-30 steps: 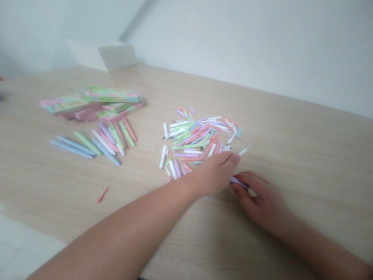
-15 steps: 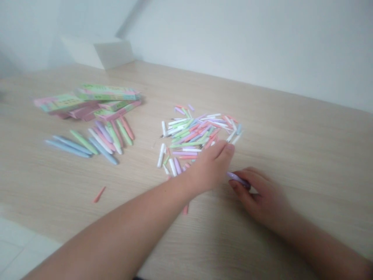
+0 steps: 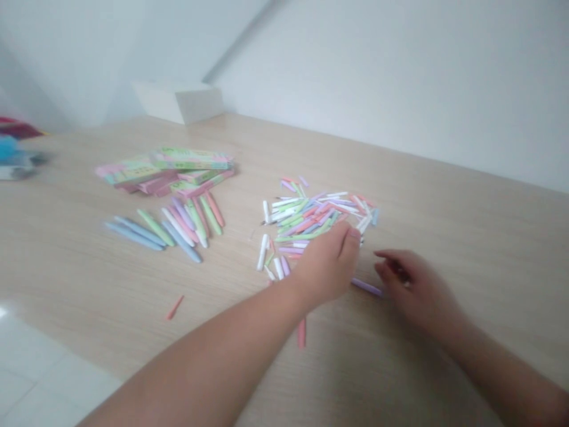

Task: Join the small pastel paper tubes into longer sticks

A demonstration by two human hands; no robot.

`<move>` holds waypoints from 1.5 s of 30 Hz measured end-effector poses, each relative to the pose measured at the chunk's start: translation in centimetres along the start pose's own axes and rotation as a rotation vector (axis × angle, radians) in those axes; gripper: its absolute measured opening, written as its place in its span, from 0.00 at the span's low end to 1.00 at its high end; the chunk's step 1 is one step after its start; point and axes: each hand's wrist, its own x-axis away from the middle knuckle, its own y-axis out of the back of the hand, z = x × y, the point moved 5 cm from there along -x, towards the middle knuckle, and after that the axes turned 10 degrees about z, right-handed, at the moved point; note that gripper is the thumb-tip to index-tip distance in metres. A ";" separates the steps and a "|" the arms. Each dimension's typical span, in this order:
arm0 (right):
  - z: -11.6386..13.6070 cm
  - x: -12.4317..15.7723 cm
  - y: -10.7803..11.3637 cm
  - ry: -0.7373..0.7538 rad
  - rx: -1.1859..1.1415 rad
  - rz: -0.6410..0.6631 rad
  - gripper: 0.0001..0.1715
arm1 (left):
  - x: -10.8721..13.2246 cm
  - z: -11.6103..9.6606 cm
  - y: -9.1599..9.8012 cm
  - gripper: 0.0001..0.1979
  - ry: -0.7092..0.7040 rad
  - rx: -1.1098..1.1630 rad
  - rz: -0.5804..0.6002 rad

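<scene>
My left hand [image 3: 331, 261] reaches over the near side of a pile of pastel pen parts [image 3: 306, 219]. Its fingers are curled with the thumb pressed down, and whatever they hold is hidden. To the right, my right hand [image 3: 415, 287] is just above the table, thumb and forefinger apart. A purple pen barrel [image 3: 367, 287] lies on the wood between both hands, close under the right fingertips. White, green, orange, blue and purple tubes and caps make up the pile, partly covered by my left hand.
Assembled-looking pastel pens [image 3: 178, 222] lie in a loose row at the left. Behind them are stacked pink and green boxes [image 3: 195, 159]. A small orange piece [image 3: 175, 308] lies nearer me. A white box [image 3: 200, 104] stands against the wall.
My right hand has let go of the purple barrel, which now lies on the table. Its fingers have parted. My left hand stays curled by the pile; the view has shifted left.
</scene>
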 end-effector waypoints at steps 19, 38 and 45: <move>6.8 -32.0 -7.4 -0.100 0.172 0.322 0.22 | 0.4 -0.8 2.2 0.22 0.027 -0.105 -0.050; -2.3 1.3 0.1 -0.251 -0.990 0.078 0.17 | 0.0 -0.4 -0.7 0.19 -0.165 -0.550 0.380; -3.5 2.5 -1.2 -0.226 -1.029 -0.022 0.17 | -0.1 0.1 -0.4 0.19 -0.164 -0.532 0.476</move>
